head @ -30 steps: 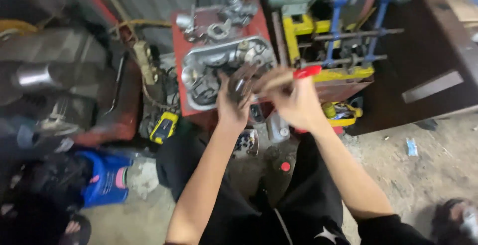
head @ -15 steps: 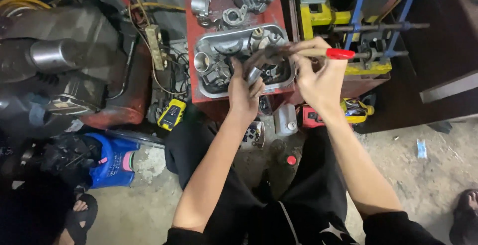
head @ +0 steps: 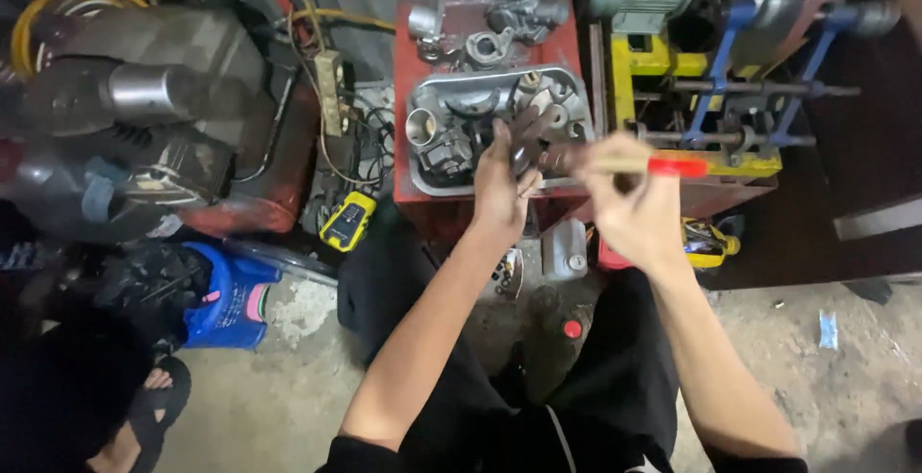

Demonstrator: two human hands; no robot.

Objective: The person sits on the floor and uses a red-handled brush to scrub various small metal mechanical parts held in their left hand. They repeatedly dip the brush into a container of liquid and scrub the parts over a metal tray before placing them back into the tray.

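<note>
My left hand (head: 499, 185) grips a dark, greasy metal part (head: 527, 137) over the front edge of a metal tray (head: 419, 183). My right hand (head: 629, 209) holds a brush with a wooden handle and red end (head: 663, 166), its bristles against the part. The tray sits on a red box (head: 567, 41) and holds several metal engine pieces. Both hands are blurred by motion.
A grey carburettor (head: 523, 12) and other castings lie on the red box behind the tray. A yellow and blue machine (head: 711, 98) stands to the right, a big engine (head: 144, 118) to the left. A yellow meter (head: 347, 221), a blue container (head: 226, 300) and small bottles lie on the floor. Another person's foot (head: 154, 387) is at lower left.
The brush has swung down and rightward across the part in my right hand. My left hand keeps hold of the part. The camera view shifted slightly.
</note>
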